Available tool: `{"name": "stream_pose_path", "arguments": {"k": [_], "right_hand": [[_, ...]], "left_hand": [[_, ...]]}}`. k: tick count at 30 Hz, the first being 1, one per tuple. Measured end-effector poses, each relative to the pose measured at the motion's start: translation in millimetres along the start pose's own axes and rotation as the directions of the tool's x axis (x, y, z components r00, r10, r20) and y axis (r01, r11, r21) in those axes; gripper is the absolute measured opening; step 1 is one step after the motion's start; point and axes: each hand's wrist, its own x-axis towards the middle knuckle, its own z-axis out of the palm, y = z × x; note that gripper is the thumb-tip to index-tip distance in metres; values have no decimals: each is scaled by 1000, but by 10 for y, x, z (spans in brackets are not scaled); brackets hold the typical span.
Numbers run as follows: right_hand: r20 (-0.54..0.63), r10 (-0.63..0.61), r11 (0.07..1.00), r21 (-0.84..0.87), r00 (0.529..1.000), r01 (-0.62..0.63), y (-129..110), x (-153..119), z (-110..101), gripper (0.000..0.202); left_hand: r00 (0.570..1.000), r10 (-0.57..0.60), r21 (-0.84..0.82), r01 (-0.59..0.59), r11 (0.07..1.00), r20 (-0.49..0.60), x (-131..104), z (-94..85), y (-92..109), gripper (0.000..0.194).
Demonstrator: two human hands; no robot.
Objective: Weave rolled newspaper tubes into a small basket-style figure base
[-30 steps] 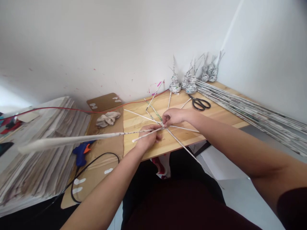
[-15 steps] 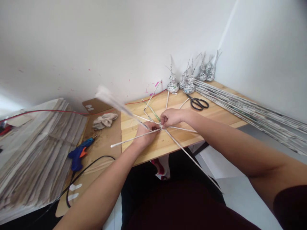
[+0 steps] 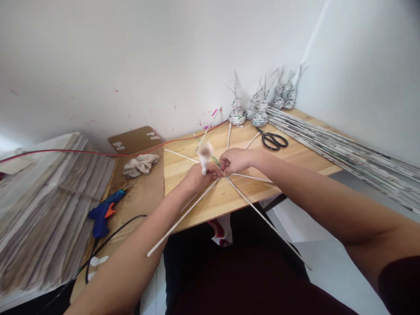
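Rolled newspaper tubes (image 3: 262, 213) radiate like spokes from a crossing point on the wooden board. My right hand (image 3: 236, 160) pinches at that crossing, thumb and fingertips together. Close against it, my left hand (image 3: 201, 175) has its fingers closed round a tube at the same spot. One blurred tube end (image 3: 205, 153) points up towards me above my left hand. Another pale tube (image 3: 183, 217) slants down across my left forearm. A greenish tube (image 3: 215, 161) runs away from the crossing between my hands. My fingers hide the crossing itself.
Black-handled scissors (image 3: 274, 140) lie right of my hands, near a bundle of long paper tubes (image 3: 328, 148). Woven paper figures (image 3: 236, 113) stand by the wall. At left are a blue glue gun (image 3: 101, 216), a crumpled rag (image 3: 140, 165) and stacked paper (image 3: 49, 218).
The blurred tube end has swung from the upper left to just above my left hand. The lower left tube has turned downward across my forearm. My right hand keeps its pinch.
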Motion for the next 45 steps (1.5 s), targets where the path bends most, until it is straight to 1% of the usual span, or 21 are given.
{"name": "stream_pose_path", "arguments": {"k": [5,9,13,15,17,20,22,25,27,28,30,33,37,39,42,45], "right_hand": [[7,5,1000,-23,1000,-5,-21,0,-12,32],[5,8,998,-55,1000,-8,-34,6,-18,33],[7,20,998,-55,1000,-19,-26,26,-7,35],[11,21,999,-45,1000,-21,-21,35,-4,35],[11,19,999,-39,1000,-19,-24,37,-7,34],[18,13,999,-48,1000,-12,-44,29,-20,33],[22,16,998,-54,1000,-15,-56,24,-26,33],[12,31,998,-47,999,-31,-52,24,-20,33],[5,35,999,-36,999,-35,-34,29,-8,34],[1,34,999,-31,999,-33,-25,32,-2,34],[-7,29,999,-28,1000,-29,-11,35,8,34],[-7,28,999,-31,1000,-28,-8,37,11,33],[-1,17,999,-27,1000,-17,-26,34,6,32],[0,16,1000,-19,1000,-16,-40,28,3,31],[3,34,999,-25,999,-34,-71,15,3,31],[-7,49,998,-50,999,-49,-110,10,9,28]], "left_hand": [[1000,11,-50,-11,999,4,41,-26,0,16],[1000,5,16,-5,1000,-24,53,-66,25,21],[990,117,74,-111,991,-77,58,-72,-12,17],[980,165,66,-158,985,-113,57,-47,-62,16],[972,171,20,-170,985,-159,52,-13,-116,17],[969,128,-56,-143,988,-209,43,22,-160,23],[967,106,-27,-115,993,-231,34,21,-154,25],[965,26,45,-14,999,-263,15,2,-118,15],[961,-62,25,71,997,-268,-1,-2,-94,10],[959,-106,-13,106,994,-262,-7,0,-84,9],[955,-184,-141,154,978,-232,-12,8,-65,9],[947,-273,-305,212,928,-171,8,9,-38,8],[941,-314,-329,259,908,-129,71,-7,-11,7],[927,-355,-345,296,891,-120,106,-1,-4,8],[911,-391,-328,331,885,-134,152,25,-9,11],[914,-369,-264,319,910,-168,190,43,-26,9]]}}
